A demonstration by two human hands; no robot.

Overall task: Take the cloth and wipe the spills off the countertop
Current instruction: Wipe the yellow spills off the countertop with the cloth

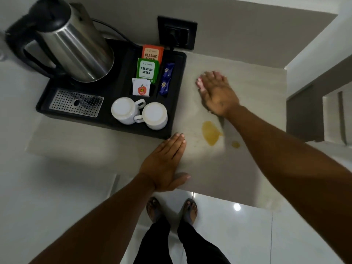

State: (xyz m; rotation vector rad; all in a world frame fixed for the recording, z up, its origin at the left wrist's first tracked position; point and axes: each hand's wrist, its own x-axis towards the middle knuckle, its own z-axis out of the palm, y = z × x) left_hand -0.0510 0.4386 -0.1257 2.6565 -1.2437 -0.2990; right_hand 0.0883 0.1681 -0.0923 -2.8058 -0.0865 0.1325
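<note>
The right hand (217, 92) lies flat, fingers spread wide, pressed down on a pale cloth (200, 85), of which only a pinkish-white edge shows past the fingertips on the hand's left side; the rest is hidden under the palm. Nearer the person than this hand, just past its wrist, a yellow-orange spill (210, 132) sits on the counter (257, 96), and a small drop (235, 144) of the same colour lies just right of it, close under the right forearm. The left hand (163, 162) is open and flat, fingers together, resting palm down on the counter's front edge with the thumb hanging over it; it holds nothing. Its fingertips nearly touch the near corner of a black tray (180, 77). The tray lies left of the right hand, and carries a steel kettle (76, 44), a perforated drip grid (76, 102), two upturned white cups (139, 113), tea sachets (148, 67) and blue sticks (165, 79). The counter is a smooth, pale beige stone-like slab, slightly glossy. Beyond the right hand a black wall socket (177, 32) has a plug in it, set in a plain light wall. Below the counter's edge the floor (247, 235) is glossy white tile with a bright lamp reflection, and sandalled feet (171, 210) and dark trouser legs stand on it.
</note>
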